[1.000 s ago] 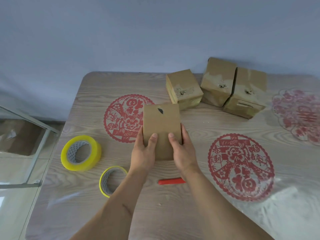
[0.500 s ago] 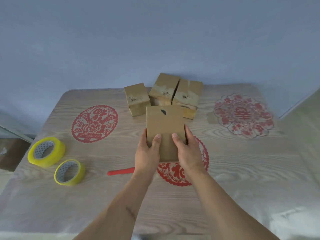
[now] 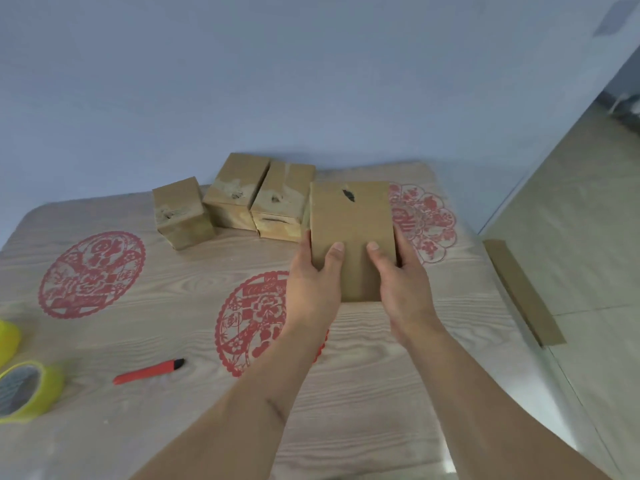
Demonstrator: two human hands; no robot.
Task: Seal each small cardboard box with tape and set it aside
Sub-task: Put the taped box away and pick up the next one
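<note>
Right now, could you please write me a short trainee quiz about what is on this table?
1. How many boxes stand grouped at the table's far edge?
2. True or false: the red knife is in the left hand.
3. What do both hands hold: A a tape roll, B a cardboard box, C scissors?

Key: 1. Three. 2. False; it lies on the table. 3. B; the right hand grips it too.

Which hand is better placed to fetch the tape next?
Left, probably: the tape rolls lie at the table's left edge, on the left hand's side. Both hands grip the box.
</note>
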